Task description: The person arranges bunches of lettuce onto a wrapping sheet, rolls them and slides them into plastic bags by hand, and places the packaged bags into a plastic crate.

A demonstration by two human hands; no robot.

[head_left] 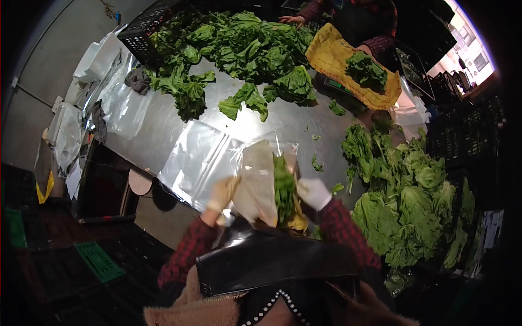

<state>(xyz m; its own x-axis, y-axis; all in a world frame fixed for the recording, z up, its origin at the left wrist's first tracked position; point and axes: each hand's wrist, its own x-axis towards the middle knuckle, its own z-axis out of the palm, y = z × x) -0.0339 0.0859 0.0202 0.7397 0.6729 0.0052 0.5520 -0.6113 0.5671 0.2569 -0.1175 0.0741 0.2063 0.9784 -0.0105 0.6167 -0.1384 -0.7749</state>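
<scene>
A pale, translucent, sheet-like plastic bag (256, 182) stands near the front edge of the surface, between the person's hands and just in front of the body. Its left side is a broad, smooth, whitish panel; along its right side runs a narrow upright band of bright green leaves (284, 190), with a crumpled-looking yellow piece (298, 221) showing at the bottom. Whether the leaves are fully inside the plastic cannot be told.

The pale-gloved left hand (223, 194) is at the panel's left edge, fingers curled; the white-gloved right hand (314, 194) is bunched at the right edge. Both are blurred, so I cannot tell how firmly either grasps it.

To the left, flat, glossy clear plastic sheets (187, 157) lie on the silvery metal surface (334, 130). To the right sits a pile of lighter green leafy heads (421, 187). Beyond, loose leaves (247, 103) lie before a large dark green leafy heap (255, 46), beside a black slatted plastic crate (138, 43). At the far right, another person (375, 22) touches a yellow, curved tray-like piece (329, 49) bearing greens.
</scene>
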